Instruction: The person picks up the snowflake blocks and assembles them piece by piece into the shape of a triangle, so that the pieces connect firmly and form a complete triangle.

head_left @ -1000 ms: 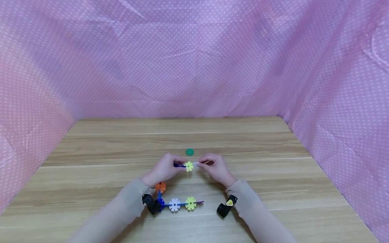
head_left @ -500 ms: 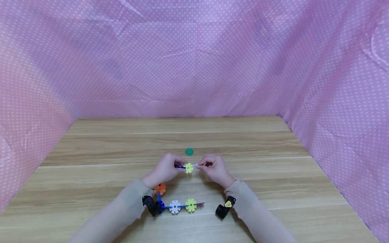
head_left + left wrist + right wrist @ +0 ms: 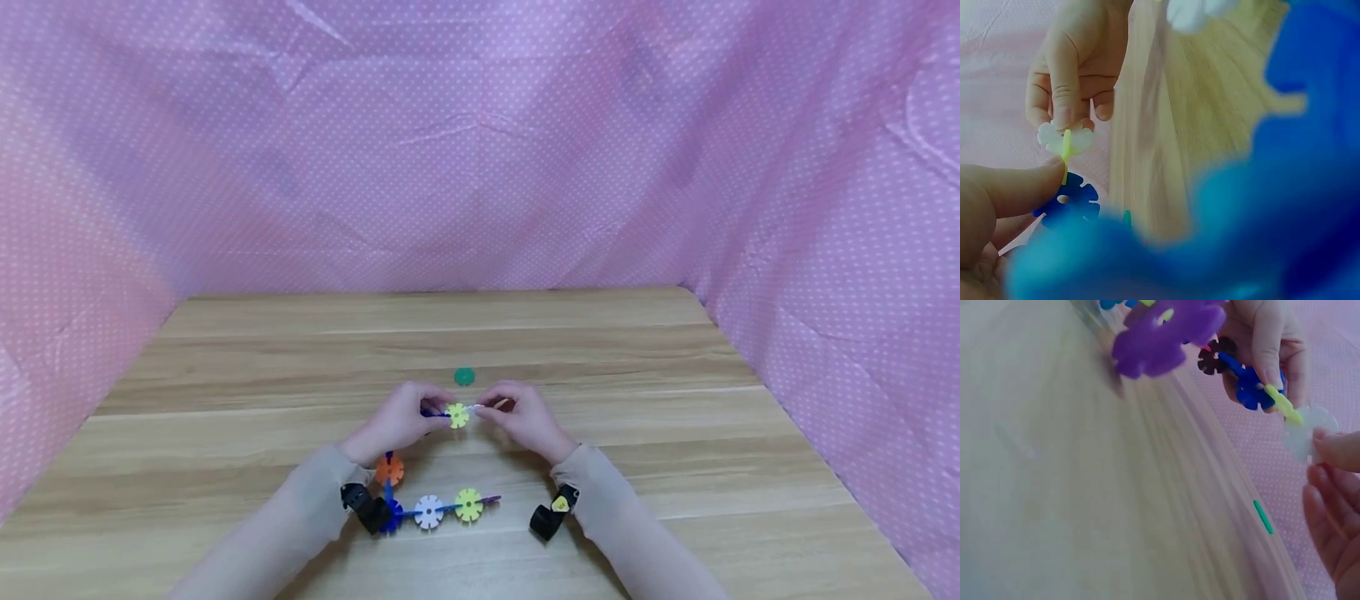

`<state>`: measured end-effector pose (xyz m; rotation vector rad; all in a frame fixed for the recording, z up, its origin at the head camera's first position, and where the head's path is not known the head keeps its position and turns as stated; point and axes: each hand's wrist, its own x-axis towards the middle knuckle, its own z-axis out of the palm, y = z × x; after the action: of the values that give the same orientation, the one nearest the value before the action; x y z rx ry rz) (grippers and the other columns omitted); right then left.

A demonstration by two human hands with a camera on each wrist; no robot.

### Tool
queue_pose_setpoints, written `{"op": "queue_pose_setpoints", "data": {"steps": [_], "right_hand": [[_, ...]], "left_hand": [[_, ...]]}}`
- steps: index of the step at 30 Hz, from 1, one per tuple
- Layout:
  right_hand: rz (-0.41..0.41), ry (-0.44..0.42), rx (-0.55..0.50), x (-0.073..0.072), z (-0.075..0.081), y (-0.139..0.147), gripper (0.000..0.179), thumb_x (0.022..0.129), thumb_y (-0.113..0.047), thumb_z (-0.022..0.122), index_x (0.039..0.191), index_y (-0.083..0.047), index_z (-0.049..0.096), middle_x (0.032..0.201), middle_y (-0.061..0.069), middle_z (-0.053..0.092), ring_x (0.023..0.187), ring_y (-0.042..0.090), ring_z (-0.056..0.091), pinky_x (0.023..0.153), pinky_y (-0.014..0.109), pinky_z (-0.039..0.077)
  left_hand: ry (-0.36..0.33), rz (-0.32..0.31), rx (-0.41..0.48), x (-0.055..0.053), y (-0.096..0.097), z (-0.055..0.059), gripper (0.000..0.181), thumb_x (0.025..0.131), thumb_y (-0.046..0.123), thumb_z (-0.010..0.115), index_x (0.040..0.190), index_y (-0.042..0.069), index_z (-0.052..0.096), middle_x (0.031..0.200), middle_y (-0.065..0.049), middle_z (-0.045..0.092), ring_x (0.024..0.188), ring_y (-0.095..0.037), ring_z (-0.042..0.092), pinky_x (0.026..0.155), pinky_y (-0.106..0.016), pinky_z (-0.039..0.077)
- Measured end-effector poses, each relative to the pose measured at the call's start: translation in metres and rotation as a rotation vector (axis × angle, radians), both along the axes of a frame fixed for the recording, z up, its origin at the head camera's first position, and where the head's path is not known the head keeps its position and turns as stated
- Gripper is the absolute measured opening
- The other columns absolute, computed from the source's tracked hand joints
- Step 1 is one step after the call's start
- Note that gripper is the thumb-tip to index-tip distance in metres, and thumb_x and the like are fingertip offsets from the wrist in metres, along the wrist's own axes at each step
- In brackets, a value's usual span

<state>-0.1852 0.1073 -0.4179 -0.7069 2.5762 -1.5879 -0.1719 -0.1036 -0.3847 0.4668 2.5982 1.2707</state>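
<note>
My left hand pinches a dark blue slotted snowflake disc between thumb and fingers, above the table. Joined edge-on to it is a yellow slotted disc, which lies between the two hands. At the yellow disc's other side, a white slotted disc meets it. The thumb and fingertips of my right hand pinch that white disc at its outer edge. A darker disc and other linked pieces show behind the blue one in the right wrist view, partly hidden by my left hand.
Nearer me lies a row of linked discs: orange, blue, white, yellow and purple. A lone green disc lies beyond my hands on the wooden table. Pink dotted cloth surrounds the table.
Both hands shift slightly left with the joined discs, and the head view shifts a little too. More of the orange disc shows beside my left wrist. Both pinches stay in place.
</note>
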Motion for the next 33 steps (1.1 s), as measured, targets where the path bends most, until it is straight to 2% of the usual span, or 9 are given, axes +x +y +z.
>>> {"op": "queue_pose_setpoints", "data": {"steps": [4, 8, 15, 21, 26, 33], "right_hand": [[0.02, -0.076, 0.019, -0.007, -0.003, 0.003, 0.019, 0.081, -0.011, 0.072, 0.099, -0.004, 0.069, 0.092, 0.007, 0.069, 0.08, 0.013, 0.062, 0.073, 0.024, 0.053], [0.006, -0.134, 0.027, -0.016, -0.004, 0.003, 0.023, 0.081, -0.011, 0.072, 0.102, -0.003, 0.067, 0.094, 0.008, 0.069, 0.083, 0.013, 0.062, 0.077, 0.025, 0.054], [-0.052, -0.129, 0.081, -0.04, -0.002, -0.007, 0.025, 0.083, -0.012, 0.072, 0.105, -0.002, 0.066, 0.096, 0.008, 0.068, 0.088, 0.017, 0.062, 0.081, 0.027, 0.054], [-0.093, -0.181, 0.185, -0.058, 0.001, -0.019, 0.034, 0.084, -0.013, 0.071, 0.115, -0.002, 0.063, 0.101, 0.009, 0.067, 0.092, 0.019, 0.06, 0.082, 0.03, 0.052], [-0.085, -0.129, 0.31, -0.067, 0.002, -0.027, 0.035, 0.084, -0.015, 0.071, 0.116, -0.002, 0.064, 0.104, 0.011, 0.067, 0.094, 0.022, 0.061, 0.086, 0.033, 0.051], [-0.023, -0.106, 0.436, -0.07, 0.006, -0.038, 0.03, 0.083, -0.016, 0.073, 0.11, -0.005, 0.068, 0.099, 0.008, 0.069, 0.091, 0.019, 0.062, 0.086, 0.032, 0.051]], "left_hand": [[-0.015, -0.002, 0.02, 0.0, -0.007, -0.005, 0.022, 0.082, 0.006, 0.071, 0.104, 0.006, 0.07, 0.089, -0.002, 0.067, 0.079, -0.012, 0.058, 0.067, -0.025, 0.052], [-0.015, 0.019, 0.015, 0.001, -0.017, -0.007, 0.023, 0.083, 0.007, 0.07, 0.106, 0.004, 0.069, 0.091, -0.003, 0.067, 0.082, -0.012, 0.059, 0.068, -0.023, 0.053], [-0.058, 0.073, 0.021, 0.003, -0.033, -0.003, 0.029, 0.084, 0.007, 0.069, 0.113, 0.003, 0.065, 0.098, -0.005, 0.066, 0.088, -0.015, 0.06, 0.072, -0.027, 0.055], [-0.024, 0.07, 0.005, 0.002, -0.042, -0.006, 0.029, 0.084, 0.006, 0.069, 0.113, 0.001, 0.065, 0.098, -0.006, 0.067, 0.089, -0.016, 0.061, 0.076, -0.028, 0.055], [-0.029, 0.077, 0.002, 0.001, -0.047, -0.009, 0.03, 0.084, 0.007, 0.069, 0.113, 0.002, 0.064, 0.099, -0.006, 0.067, 0.09, -0.016, 0.062, 0.076, -0.028, 0.056], [-0.101, 0.1, 0.013, 0.002, -0.052, -0.009, 0.033, 0.085, 0.009, 0.069, 0.117, 0.005, 0.063, 0.101, -0.004, 0.066, 0.091, -0.015, 0.061, 0.078, -0.029, 0.055]]}}
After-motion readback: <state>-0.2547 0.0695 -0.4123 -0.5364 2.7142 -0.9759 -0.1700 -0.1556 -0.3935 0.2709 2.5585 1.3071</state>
